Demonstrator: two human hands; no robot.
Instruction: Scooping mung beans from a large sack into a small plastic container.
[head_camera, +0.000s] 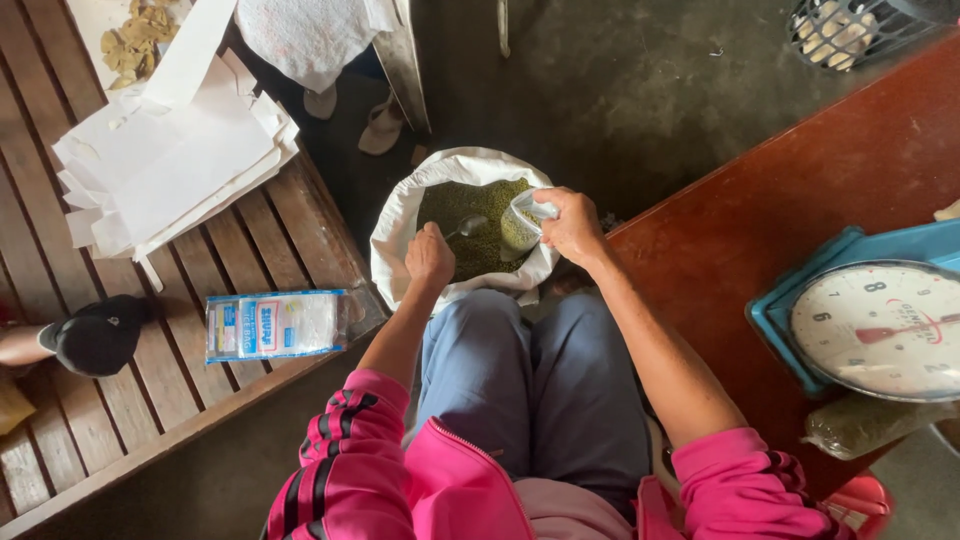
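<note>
Left hand (430, 255) grips a spoon (466, 226) over the white sack (395, 225) of green beans (470, 215) on the floor; right hand (575, 225) pinches a small clear bag (522, 220) open. Best to keep the bag's mouth close under the spoon, tilted, above the sack.

Your sleeves (345, 440) are hot pink with black stripes, your trousers (530, 380) a washed-out blue. The sack (395, 235) is white, packed with olive-green grains (475, 215). You've got a clear bag (522, 222) showing the same green. On your left, the slatted tabletop (250, 240) is reddish brown, carrying white paper sheets (175, 160) and a blue-and-white packet (275, 324). On your right, the tabletop (800, 190) is deep red, the scale (870, 315) turquoise with a white dial and red needle.
</note>
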